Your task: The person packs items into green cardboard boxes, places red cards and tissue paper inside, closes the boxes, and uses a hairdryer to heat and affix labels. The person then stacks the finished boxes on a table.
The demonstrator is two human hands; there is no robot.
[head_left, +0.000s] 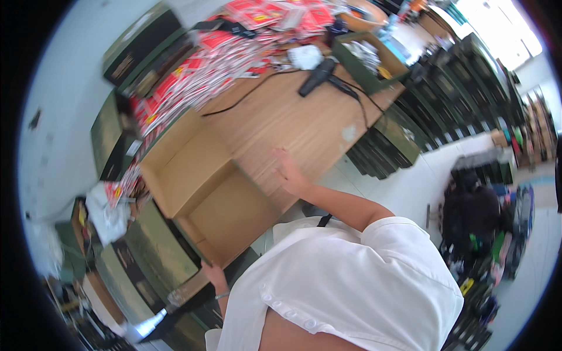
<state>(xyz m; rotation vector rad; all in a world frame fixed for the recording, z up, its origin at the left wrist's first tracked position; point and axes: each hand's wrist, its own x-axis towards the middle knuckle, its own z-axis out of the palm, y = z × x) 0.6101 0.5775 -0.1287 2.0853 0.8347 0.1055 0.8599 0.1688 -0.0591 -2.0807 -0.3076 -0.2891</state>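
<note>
An open cardboard box (225, 225), brown inside with a dark green outside, rests at the near left part of the wooden table, its lid (187, 161) folded back toward the far left. I see nothing inside it. My left hand (215, 277) grips the box's near left corner, its fingers partly hidden by the wall. To the right of the box, my right hand (287, 169) hovers over or touches the tabletop (263, 126); I cannot tell which. Its fingers look apart, slightly blurred, with nothing held.
Red and white packets (216, 64) lie heaped along the table's far left side. A dark hair dryer (319, 76) with a cord lies near a green box of small items (372, 58). Green boxes stand stacked at left (158, 245) and right (462, 88).
</note>
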